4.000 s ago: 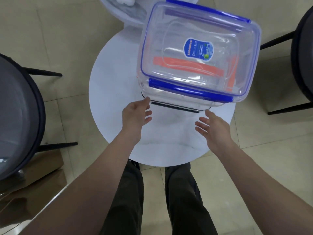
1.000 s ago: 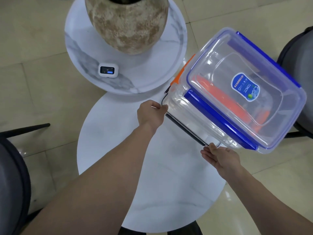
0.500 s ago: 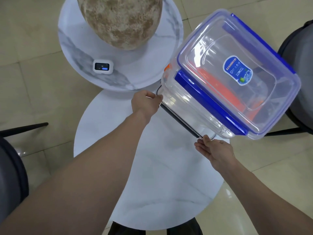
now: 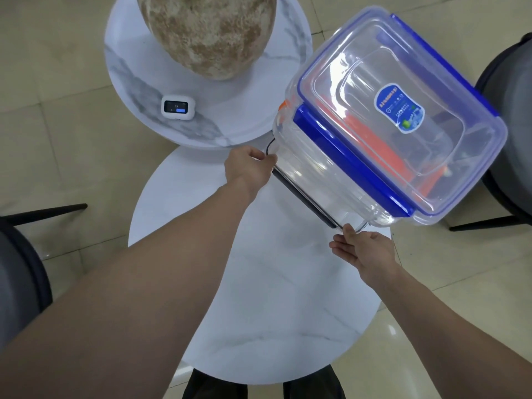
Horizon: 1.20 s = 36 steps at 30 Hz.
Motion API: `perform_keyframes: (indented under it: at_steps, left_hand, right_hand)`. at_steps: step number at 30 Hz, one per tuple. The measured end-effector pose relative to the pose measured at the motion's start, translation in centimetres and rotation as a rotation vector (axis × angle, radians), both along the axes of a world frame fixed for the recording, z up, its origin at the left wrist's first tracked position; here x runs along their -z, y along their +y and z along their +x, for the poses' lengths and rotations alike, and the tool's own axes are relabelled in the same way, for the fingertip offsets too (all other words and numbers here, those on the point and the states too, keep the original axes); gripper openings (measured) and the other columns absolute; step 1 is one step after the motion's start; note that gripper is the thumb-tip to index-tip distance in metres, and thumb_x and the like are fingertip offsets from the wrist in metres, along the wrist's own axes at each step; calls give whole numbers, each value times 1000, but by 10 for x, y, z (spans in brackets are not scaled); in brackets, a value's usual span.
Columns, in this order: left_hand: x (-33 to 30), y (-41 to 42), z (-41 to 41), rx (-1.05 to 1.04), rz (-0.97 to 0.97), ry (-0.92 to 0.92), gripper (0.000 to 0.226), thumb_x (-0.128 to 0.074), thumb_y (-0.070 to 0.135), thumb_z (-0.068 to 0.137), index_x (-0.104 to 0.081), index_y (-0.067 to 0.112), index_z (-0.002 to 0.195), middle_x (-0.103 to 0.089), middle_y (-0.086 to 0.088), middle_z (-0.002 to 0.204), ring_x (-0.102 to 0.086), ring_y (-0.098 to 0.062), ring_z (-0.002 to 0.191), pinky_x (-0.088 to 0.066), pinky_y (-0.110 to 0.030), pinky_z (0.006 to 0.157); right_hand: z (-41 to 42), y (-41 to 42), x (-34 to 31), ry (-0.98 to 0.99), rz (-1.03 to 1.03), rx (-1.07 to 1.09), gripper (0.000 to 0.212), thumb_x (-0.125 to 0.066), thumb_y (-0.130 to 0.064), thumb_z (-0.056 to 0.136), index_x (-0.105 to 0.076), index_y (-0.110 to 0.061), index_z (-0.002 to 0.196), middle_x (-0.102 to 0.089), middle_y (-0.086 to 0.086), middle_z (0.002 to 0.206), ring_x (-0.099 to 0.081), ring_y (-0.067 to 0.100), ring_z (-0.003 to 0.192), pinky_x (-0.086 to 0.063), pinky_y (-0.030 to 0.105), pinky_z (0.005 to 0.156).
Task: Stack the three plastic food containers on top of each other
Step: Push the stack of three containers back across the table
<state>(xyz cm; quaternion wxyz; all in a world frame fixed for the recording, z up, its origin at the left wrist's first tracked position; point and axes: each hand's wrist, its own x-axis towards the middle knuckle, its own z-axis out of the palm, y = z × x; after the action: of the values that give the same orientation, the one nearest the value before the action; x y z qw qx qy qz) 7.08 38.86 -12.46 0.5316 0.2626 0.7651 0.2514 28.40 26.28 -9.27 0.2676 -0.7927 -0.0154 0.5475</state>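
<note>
Three clear plastic food containers stand stacked on the far right part of the round white table (image 4: 267,298). The top container (image 4: 403,116) has a blue-clipped lid with a blue label. Below it an orange-clipped container (image 4: 374,145) shows through the clear plastic. The bottom container (image 4: 313,180) has a black-edged lid. My left hand (image 4: 249,168) pinches the near left corner of the bottom container. My right hand (image 4: 364,249) touches its near right corner with fingers spread flat.
A higher marble round table (image 4: 207,122) stands behind, bearing a large speckled vase (image 4: 207,33) and a small white device with a screen (image 4: 177,108). Dark chairs flank the tables at left (image 4: 20,277) and right (image 4: 509,139). My legs show below the table edge.
The stack has turned from square to diagonal and slid toward the table's far right. My hands went from open in front of it to holding its bottom corners.
</note>
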Motion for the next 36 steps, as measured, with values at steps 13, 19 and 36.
perform_keyframes:
  at_steps: [13, 19, 36]
  left_hand:
    - [3, -1, -1, 3, -6, -16, 26, -82, 38, 71, -68, 17, 79, -77, -12, 91, -76, -32, 85, -64, -46, 81]
    - [-1, -3, -2, -38, -47, -89, 26, -83, 30, 80, -68, 12, 89, -75, -9, 88, -73, -25, 75, -65, -40, 80]
    - [-31, -63, -17, -86, -184, -130, 12, -64, 20, 95, -67, 12, 86, -70, -6, 82, -64, -21, 69, -61, -40, 81]
  right_hand:
    - [3, 1, 0, -5, -6, -35, 21, -68, -13, 94, -63, 7, 100, -69, 20, 87, -72, 35, 81, -60, 41, 75]
    - [3, -1, -2, -12, -26, -48, 21, -69, -14, 93, -61, 4, 86, -67, 20, 85, -71, 36, 81, -59, 41, 73]
    - [-21, -23, -8, 1, -125, -290, 33, -48, -28, 103, -62, -1, 90, -69, 18, 78, -66, 34, 67, -58, 38, 66]
